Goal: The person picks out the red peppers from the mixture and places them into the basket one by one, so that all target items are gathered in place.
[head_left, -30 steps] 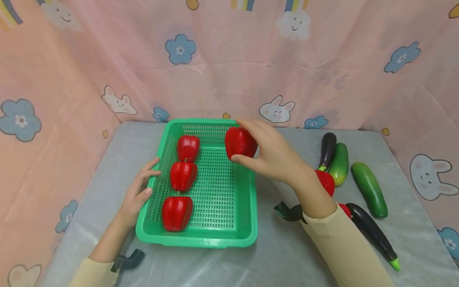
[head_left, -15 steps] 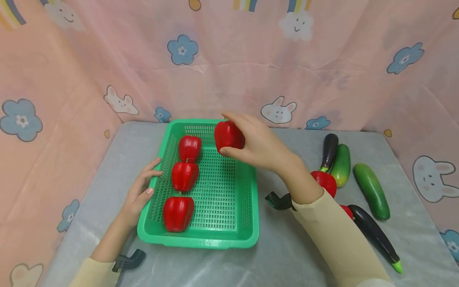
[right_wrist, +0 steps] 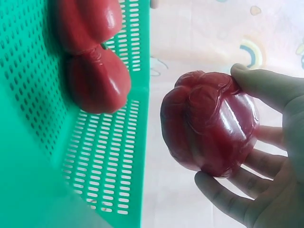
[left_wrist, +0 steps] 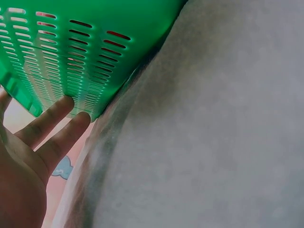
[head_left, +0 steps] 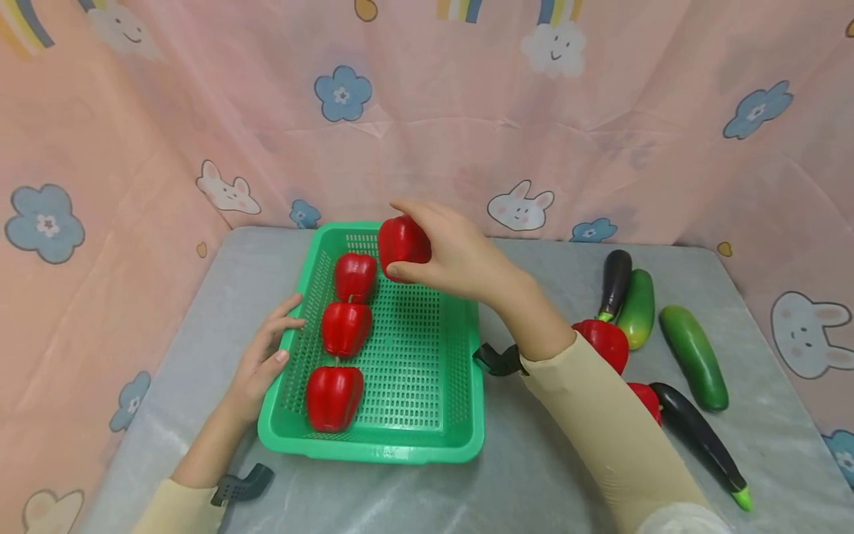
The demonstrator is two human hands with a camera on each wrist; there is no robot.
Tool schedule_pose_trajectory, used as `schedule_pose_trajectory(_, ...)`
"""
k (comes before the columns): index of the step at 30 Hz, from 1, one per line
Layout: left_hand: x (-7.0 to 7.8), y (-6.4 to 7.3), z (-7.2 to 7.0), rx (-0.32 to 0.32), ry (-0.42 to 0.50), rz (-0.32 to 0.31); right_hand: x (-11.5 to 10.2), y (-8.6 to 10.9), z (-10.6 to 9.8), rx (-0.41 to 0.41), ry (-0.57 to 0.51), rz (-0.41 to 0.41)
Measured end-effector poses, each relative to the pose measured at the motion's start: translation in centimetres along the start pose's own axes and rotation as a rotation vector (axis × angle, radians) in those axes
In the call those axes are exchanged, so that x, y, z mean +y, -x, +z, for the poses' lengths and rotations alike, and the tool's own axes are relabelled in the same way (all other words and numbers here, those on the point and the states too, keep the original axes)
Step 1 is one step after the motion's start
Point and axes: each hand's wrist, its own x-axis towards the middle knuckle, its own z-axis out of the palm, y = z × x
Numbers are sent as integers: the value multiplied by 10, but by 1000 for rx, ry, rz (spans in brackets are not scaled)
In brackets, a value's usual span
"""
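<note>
My right hand point(head_left: 460, 256) grips a red bell pepper point(head_left: 402, 241) between thumb and fingers, above the far part of a green plastic basket point(head_left: 380, 452). The right wrist view shows this bell pepper point(right_wrist: 209, 123) raised higher than the basket rim, apart from the others. Three red bell peppers point(head_left: 346, 328) lie in a row along the basket's left side. At the basket's left wall, my left hand point(head_left: 256, 363) rests with fingers and thumb against the rim. Seen from the left wrist, that hand's fingers point(left_wrist: 61, 137) are fairly straight and touch the slotted outer wall.
Right of the basket lie two more red peppers point(head_left: 603, 343), partly hidden by my right sleeve. Near them are two eggplants point(head_left: 697, 434) and two green cucumber-like vegetables point(head_left: 694, 356). A pink patterned cloth point(head_left: 427, 148) hangs behind the grey table point(head_left: 534, 475).
My right hand has carried the bell pepper leftward and slightly up, from the basket's far right corner toward the row of peppers. The left hand has stayed at the basket.
</note>
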Motion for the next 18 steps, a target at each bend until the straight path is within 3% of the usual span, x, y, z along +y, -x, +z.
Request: schedule_pose_trajectory(18, 4, 0, 1, -4, 7, -3, -3, -28, 21, -40, -23, 95)
